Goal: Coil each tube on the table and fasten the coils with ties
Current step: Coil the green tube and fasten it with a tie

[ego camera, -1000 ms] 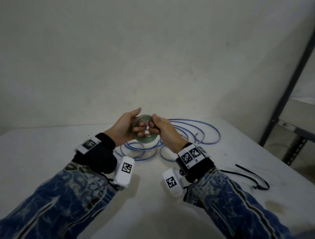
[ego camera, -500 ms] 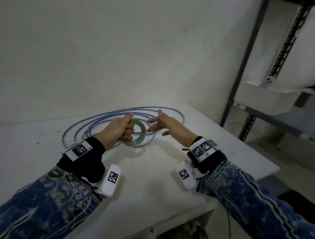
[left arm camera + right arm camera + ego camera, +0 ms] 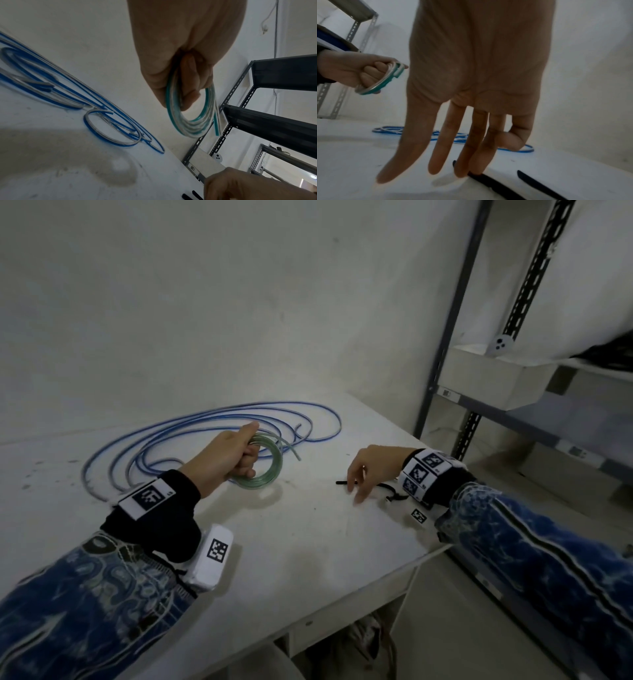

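Observation:
A small coil of clear green tube hangs just above the white table, and my left hand grips it in a fist; the grip also shows on the coil in the left wrist view. The long blue tube lies in loose loops behind it. My right hand reaches down with straight fingers onto a black tie, touching its end. A second black tie lies beside it. The tie pokes out left of the hand.
The table's right edge runs close by my right wrist. A grey metal shelf rack with a white bin stands to the right. The wall rises right behind the blue loops.
My right hand let go of the green coil and moved right and down onto the black ties. My left hand kept the coil. The view swung right.

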